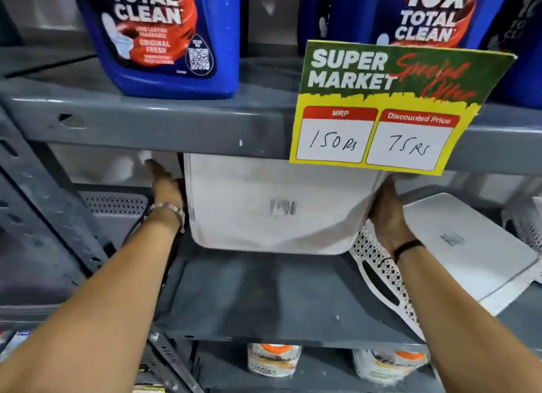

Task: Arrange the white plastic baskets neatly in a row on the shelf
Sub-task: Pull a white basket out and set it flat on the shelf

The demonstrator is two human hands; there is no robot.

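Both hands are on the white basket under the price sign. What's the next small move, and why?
Probably ease the white plastic basket, bottom side facing the camera, further back onto the grey metal shelf and set it down. The left hand and right hand hold its sides, it looks lifted, and another tipped white perforated basket lies beside it.

We see a white basket [272,205] held between both hands with its base toward us, the left hand [165,184] flat on its left side and the right hand [387,214] on its right. It seems lifted off the grey shelf [264,293], though blur makes this uncertain. Another upturned basket [457,246] lies right, below a price sign [384,108] and blue bottles [164,38].
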